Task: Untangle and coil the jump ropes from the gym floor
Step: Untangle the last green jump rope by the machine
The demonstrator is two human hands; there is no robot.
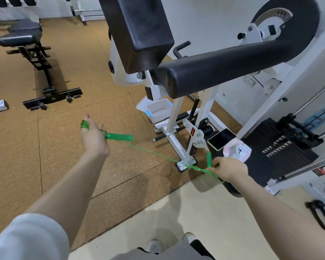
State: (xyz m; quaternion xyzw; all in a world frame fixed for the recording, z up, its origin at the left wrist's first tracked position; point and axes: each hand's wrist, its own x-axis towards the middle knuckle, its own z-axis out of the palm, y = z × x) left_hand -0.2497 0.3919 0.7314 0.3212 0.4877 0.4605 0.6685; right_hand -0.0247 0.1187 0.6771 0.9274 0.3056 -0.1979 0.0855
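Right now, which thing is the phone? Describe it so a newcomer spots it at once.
Start at the white exercise machine with long black pads on the right, and follow its frame down to the black weight stack. The phone lies flat at the stack's left corner, just above the right hand. It is the only dark glossy rectangle with a pale rim, beside a crumpled pink-white wrapper.

I wear a light grey short sleeve on my left arm at 7 o'clock; both my forearms are bare. My left hand and right hand have no gloves. At 6 o'clock there are my grey shorts and white shoes.
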